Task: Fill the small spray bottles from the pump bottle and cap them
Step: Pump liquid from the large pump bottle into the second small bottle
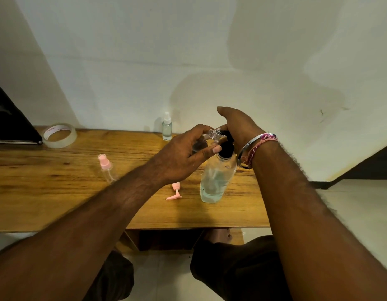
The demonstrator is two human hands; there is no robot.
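Note:
A clear pump bottle [216,179] with a black pump head stands on the wooden table [58,192], holding some pale liquid. My right hand [236,127] rests on top of the black pump head. My left hand [184,155] grips a small clear spray bottle [212,134], uncapped and tilted, its open neck at the pump's nozzle. A pink spray cap with its tube [175,191] lies on the table just left of the pump bottle. A pink-capped small bottle [106,168] stands at the left. A white-capped small bottle [167,127] stands at the back by the wall.
A roll of clear tape [59,135] lies at the back left beside a dark flat object [10,118]. The wall rises directly behind the table. My knees show below the table's front edge.

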